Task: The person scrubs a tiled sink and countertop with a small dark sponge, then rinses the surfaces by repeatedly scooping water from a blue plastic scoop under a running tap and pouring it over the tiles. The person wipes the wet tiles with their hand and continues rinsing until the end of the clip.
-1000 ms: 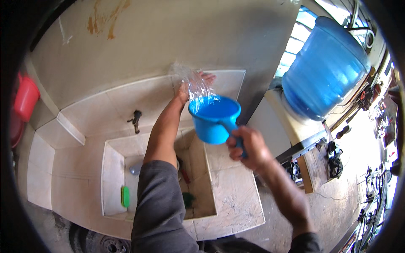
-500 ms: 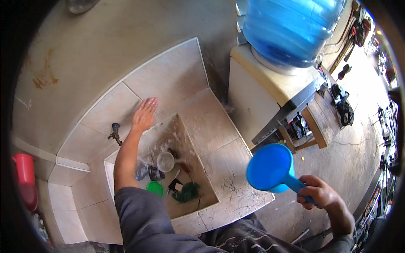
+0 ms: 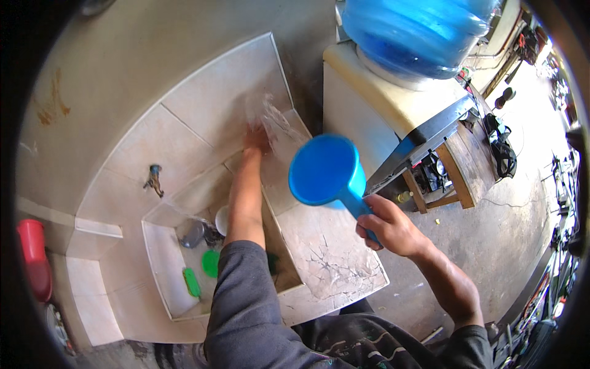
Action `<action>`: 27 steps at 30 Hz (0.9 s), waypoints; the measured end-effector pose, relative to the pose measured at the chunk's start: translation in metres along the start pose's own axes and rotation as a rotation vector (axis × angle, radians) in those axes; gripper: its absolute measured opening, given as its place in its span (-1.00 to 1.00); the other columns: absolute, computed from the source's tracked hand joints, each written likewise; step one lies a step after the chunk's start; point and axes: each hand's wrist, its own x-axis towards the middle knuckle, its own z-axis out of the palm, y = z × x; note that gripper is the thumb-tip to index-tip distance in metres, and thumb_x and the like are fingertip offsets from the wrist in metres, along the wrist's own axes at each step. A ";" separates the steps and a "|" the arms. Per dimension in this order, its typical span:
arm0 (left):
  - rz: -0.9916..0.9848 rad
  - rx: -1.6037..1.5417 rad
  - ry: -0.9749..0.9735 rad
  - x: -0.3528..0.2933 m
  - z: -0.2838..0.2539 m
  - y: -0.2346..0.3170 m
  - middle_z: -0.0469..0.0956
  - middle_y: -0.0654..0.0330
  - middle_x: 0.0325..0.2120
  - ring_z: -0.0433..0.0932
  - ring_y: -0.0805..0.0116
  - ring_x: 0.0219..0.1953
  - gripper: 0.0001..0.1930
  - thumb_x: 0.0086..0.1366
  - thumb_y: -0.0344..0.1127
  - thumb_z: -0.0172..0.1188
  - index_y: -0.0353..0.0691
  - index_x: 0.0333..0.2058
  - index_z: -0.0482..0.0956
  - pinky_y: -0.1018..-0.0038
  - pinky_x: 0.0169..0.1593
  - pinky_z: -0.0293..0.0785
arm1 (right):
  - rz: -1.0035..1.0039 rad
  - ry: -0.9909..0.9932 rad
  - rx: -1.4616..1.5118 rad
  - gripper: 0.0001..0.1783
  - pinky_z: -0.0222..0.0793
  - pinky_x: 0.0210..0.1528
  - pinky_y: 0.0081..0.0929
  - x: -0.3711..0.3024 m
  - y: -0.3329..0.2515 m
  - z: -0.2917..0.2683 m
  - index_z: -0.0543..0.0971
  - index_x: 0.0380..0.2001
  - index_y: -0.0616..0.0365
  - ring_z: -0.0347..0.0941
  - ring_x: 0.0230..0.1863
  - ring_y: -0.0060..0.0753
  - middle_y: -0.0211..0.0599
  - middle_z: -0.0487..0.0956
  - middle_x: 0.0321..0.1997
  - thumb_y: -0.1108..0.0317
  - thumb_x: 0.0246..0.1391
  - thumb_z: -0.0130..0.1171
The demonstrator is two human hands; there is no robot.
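Note:
My right hand (image 3: 393, 226) grips the handle of a blue water dipper (image 3: 324, 169), holding it over the tiled ledge right of the basin. Its round mouth faces up toward me; how much water is inside I cannot make out. My left hand (image 3: 257, 139) is low against the tiled backsplash (image 3: 215, 98) behind the basin, near its right corner. Splashing water (image 3: 273, 117) blurs the fingers, which look outstretched with nothing held. Below my left forearm, the tiled basin (image 3: 169, 286) contains a pale bowl (image 3: 222, 219), a green disc (image 3: 210, 263) and a green oblong item (image 3: 192, 281).
A tap (image 3: 155, 180) sticks out of the backsplash. At the far left stands a red dipper (image 3: 34, 255). Right of the ledge, a large blue water bottle (image 3: 418, 37) sits upside down on a dispenser (image 3: 362, 98), with a wooden bench (image 3: 461, 166) beyond it.
My right hand has brought the dipper leftward and up, toward the backsplash. My left hand has slid right along the tiles, and water now splashes beside it. The view has shifted slightly.

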 end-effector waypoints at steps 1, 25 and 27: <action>-0.019 -0.077 -0.047 -0.002 0.015 0.011 -0.03 0.10 0.27 -0.13 0.18 0.32 -0.32 0.18 0.02 -0.04 -0.15 0.22 0.06 0.10 0.29 -0.25 | -0.042 0.027 -0.122 -0.88 0.23 -0.64 -0.60 0.000 0.005 -0.005 0.32 -0.30 0.23 0.30 -0.65 -0.60 -0.36 0.40 -0.54 0.44 0.08 -0.07; 0.185 -0.491 0.508 -0.250 0.055 0.270 0.10 -0.07 0.20 0.06 0.07 0.25 -0.35 0.18 -0.01 -0.08 -0.35 0.13 0.19 0.04 0.23 -0.07 | 0.268 0.409 -0.887 -0.84 0.28 -0.60 -0.42 -0.173 0.061 0.086 0.37 -0.35 0.28 0.37 -0.69 -0.45 -0.24 0.43 -0.68 0.43 -0.01 -0.07; 0.179 -0.551 0.467 -0.280 0.051 0.285 0.02 -0.13 0.22 -0.02 0.02 0.28 -0.42 0.23 -0.14 -0.22 -0.38 0.17 0.12 0.12 0.29 -0.16 | 0.251 0.421 -0.984 -0.84 0.28 -0.49 -0.18 -0.179 0.068 0.103 0.34 -0.36 0.30 0.40 -0.62 -0.06 -0.04 0.41 -0.68 0.44 -0.03 -0.05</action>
